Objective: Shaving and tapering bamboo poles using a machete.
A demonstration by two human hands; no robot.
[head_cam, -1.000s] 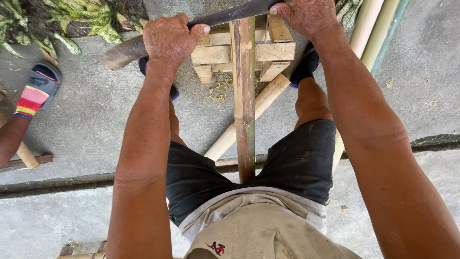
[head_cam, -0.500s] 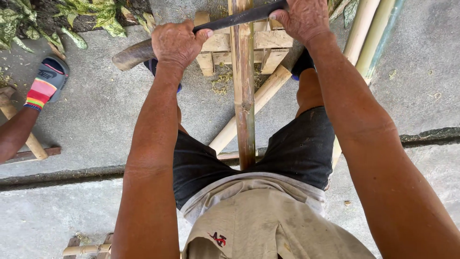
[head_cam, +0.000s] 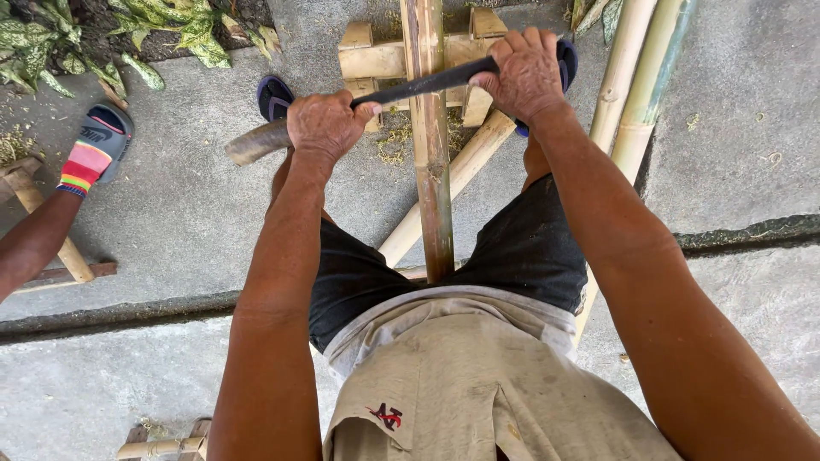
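Observation:
A long dark blade [head_cam: 427, 83] lies crosswise over an upright-running bamboo pole [head_cam: 432, 171] that passes between my knees. My left hand [head_cam: 326, 125] grips the blade's pale handle end [head_cam: 256, 142]. My right hand [head_cam: 527, 72] is closed over the blade's far tip. The pole rests on a small bamboo stand [head_cam: 376, 60] in front of me. Bamboo shavings [head_cam: 395, 145] lie on the concrete under the blade.
More bamboo poles [head_cam: 636, 94] lie to the right and one slants under my legs [head_cam: 453, 183]. Another person's leg and striped slipper [head_cam: 90, 149] are at the left beside a wooden stool leg [head_cam: 47, 226]. Green leaves [head_cam: 171, 34] sit at the top left.
Both hands and the blade have slid toward me along the pole, away from the stand. The other person's foot has shifted slightly.

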